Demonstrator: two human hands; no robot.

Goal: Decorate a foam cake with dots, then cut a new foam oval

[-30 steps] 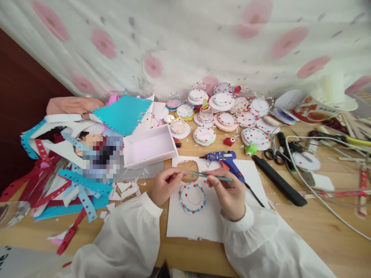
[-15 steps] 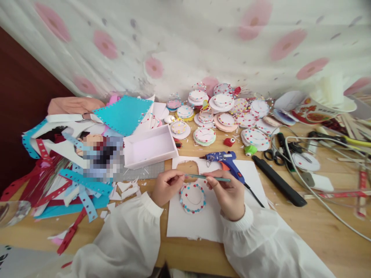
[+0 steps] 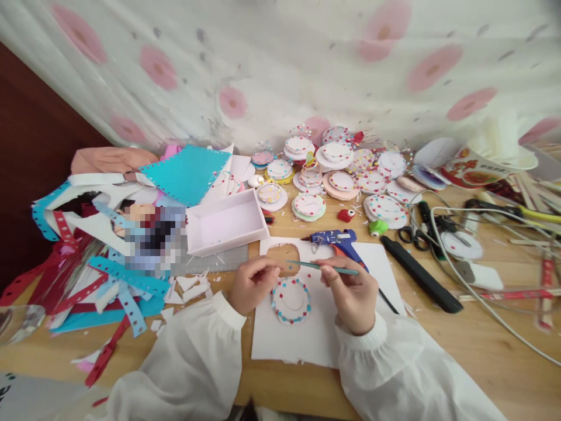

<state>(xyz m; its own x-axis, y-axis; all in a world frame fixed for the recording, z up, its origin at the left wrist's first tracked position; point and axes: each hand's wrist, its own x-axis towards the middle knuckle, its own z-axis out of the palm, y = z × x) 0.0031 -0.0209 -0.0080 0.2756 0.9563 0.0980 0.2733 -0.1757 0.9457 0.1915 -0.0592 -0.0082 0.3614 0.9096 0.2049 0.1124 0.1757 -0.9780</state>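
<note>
Seemingly amid fine handwork, the right hand grips tweezers, the left hand pinches, contents unclear, the trimmed disc lies at six o'clock from the tweezers' tips, and the next move probably needs steadiness.

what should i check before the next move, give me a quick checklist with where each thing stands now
1. Slim teal tweezers held in the right hand's fingers: ok.
2. Tweezer tips gripping a small bit: cannot tell, too small.
3. Left hand fingers pinched together: ok; anything between them: cannot tell.
4. Round white piece ringed with red and blue bits lying on the white paper sheet: ok.
5. Blue-and-orange plastic glue gun away from the right hand: not ok, it lies close behind.
</note>
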